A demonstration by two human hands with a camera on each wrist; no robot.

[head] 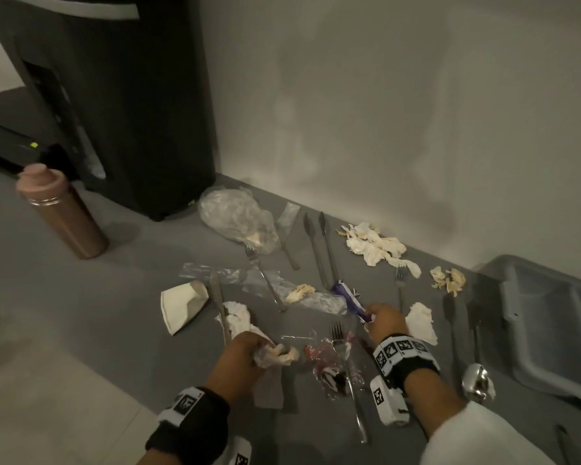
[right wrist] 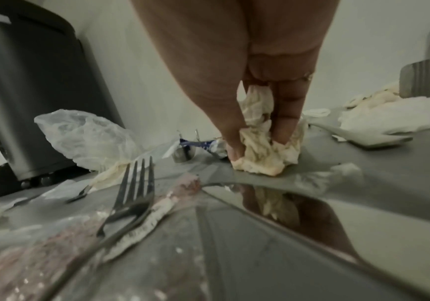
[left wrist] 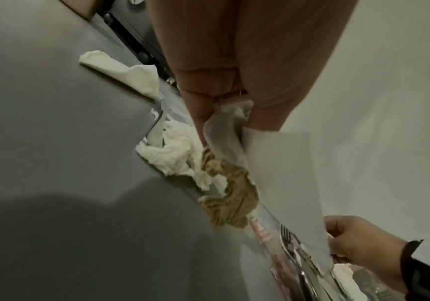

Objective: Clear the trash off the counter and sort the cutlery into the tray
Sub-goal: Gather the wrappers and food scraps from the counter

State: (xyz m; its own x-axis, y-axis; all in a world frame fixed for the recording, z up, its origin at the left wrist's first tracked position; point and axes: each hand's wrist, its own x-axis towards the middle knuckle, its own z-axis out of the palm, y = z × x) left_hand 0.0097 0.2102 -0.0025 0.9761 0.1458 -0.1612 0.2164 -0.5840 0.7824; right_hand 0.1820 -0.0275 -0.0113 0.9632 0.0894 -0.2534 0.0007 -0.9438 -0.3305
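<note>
Gripping crumpled tissue, each hand is clenched on its own wad: the left hand (head: 245,350) holds a stained tissue (head: 279,354) at lower centre of the head view, and the right hand (head: 384,318) pinches a napkin (right wrist: 262,150) against the tabletop (head: 131,263), just beside a blue wrapper (head: 351,300). Paper and film trash is light, soft and compressible; gather it by bunching, not by edges. Forks (head: 341,344), knives (head: 316,250) and a spoon (head: 477,380) lie scattered among the trash at centre and right; they are stiff, smooth and likely slippery, so take them by the handles. The tray (head: 550,330) sits at the right edge. A bin (head: 131,112) stands upper left.
</note>
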